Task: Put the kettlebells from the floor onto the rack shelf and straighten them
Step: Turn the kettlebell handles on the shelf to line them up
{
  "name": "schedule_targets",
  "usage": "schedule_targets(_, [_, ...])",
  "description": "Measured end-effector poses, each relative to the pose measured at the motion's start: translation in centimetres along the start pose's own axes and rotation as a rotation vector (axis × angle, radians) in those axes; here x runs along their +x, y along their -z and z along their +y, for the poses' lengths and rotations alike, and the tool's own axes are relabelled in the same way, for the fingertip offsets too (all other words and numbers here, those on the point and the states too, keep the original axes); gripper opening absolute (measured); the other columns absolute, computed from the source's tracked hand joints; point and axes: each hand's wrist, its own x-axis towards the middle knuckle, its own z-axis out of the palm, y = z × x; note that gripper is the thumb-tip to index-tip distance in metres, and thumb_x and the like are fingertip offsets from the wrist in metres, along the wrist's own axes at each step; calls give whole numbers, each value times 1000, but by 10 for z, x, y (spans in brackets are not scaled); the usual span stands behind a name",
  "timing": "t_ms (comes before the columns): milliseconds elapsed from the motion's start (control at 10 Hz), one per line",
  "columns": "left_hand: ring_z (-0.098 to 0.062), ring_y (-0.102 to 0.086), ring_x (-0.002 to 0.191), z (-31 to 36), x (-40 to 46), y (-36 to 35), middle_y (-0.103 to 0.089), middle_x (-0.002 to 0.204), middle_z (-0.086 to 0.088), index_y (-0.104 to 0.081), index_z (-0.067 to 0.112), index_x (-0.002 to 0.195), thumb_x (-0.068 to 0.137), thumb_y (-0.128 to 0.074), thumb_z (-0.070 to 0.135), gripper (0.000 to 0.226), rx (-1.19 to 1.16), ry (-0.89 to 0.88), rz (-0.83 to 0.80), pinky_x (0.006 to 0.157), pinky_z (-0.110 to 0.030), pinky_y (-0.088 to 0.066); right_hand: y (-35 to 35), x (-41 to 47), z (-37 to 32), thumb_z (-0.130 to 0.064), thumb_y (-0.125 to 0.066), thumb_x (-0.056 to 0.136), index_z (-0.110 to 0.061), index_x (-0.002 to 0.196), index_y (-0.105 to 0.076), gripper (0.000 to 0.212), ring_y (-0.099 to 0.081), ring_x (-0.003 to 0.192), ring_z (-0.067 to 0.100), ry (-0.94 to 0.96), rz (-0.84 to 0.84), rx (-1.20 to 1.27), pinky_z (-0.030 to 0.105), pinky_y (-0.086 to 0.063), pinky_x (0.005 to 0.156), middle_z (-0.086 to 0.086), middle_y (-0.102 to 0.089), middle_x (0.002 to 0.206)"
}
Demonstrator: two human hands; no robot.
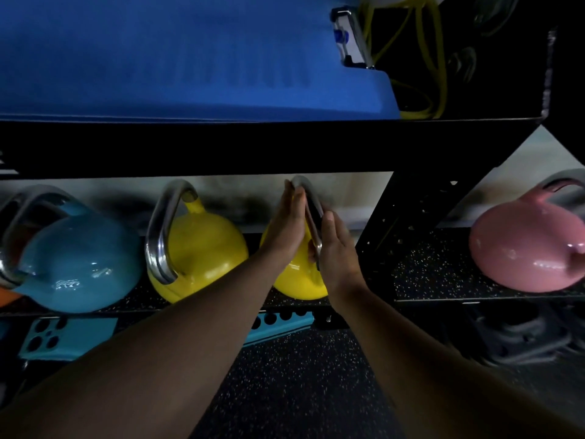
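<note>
Both hands [311,240] press flat against yellow kettlebell's [297,280] steel handle.

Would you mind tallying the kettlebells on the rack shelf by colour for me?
Yellow: 2, one free, one between the left hand and right hand
Blue: 1
Pink: 1
Total: 4 clearly visible; an orange object at the far left edge is too cut off to identify.
</note>
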Motion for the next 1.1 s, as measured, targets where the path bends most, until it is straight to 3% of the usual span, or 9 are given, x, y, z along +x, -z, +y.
schedule_targets(100, [-22, -23, 147, -4, 3, -2, -20, 162, -5, -17, 18, 154, 105, -23, 39, 54, 12, -12, -29, 113, -31, -22, -4, -2, 5, -39, -29, 105, -34, 143, -45, 41, -60, 102, -5, 26, 5, 20, 14, -49, 74, -5, -61, 130])
schedule_targets(200, [-16, -21, 147, -11, 8, -8, -27, 159, -4, -31, 11, 150, 105, -26, 39, 53, 46, -50, -12, 114, -23, -15, -7, -2, 9, -37, -27, 106, -30, 147, -39, 44, -53, 125, 6, 43, 3, 71, 29, -46, 103, -1, -55, 142])
schedule_targets(300, [-15, -22, 146, -14, 12, -4, -28, 159, -4, -33, 11, 149, 104, -27, 40, 53, 50, -69, -20, 113, -22, -15, -13, -2, 10, -38, -27, 105, -31, 148, -37, 44, -51, 125, 4, 38, -5, 81, 20, -46, 99, -2, -52, 145])
schedule_targets(400, [-16, -23, 146, -12, 14, -1, -29, 158, -2, -34, 14, 149, 103, -28, 44, 55, 8, -50, -43, 119, -32, -17, -19, -4, 12, -39, -28, 105, -32, 150, -34, 45, -51, 112, -12, 33, 2, 106, 5, -45, 82, -5, -50, 146])
schedule_targets(600, [-18, -33, 143, -6, 5, -1, -34, 157, 1, -31, 27, 151, 102, -25, 49, 54, -60, -4, -6, 116, -41, -30, -11, -3, 9, -43, -30, 104, -38, 149, -32, 46, -45, 131, 3, 20, -43, 115, 19, -42, 99, -6, -45, 151])
schedule_targets(800, [-27, -41, 138, -7, 4, 0, -36, 156, -4, -25, 35, 151, 104, -23, 44, 48, -63, -40, -7, 107, -47, -40, -6, -3, 9, -43, -31, 104, -39, 148, -34, 45, -44, 132, 1, 31, -63, 87, 7, -42, 90, -8, -45, 150])
schedule_targets(1100, [-30, -47, 133, -5, 4, 2, -38, 155, -6, -25, 32, 151, 105, -22, 41, 47, 9, -63, -23, 102, -48, -45, -5, -3, 7, -44, -29, 104, -41, 149, -31, 45, -44, 132, 3, 20, -80, 69, 12, -41, 90, -8, -45, 150])
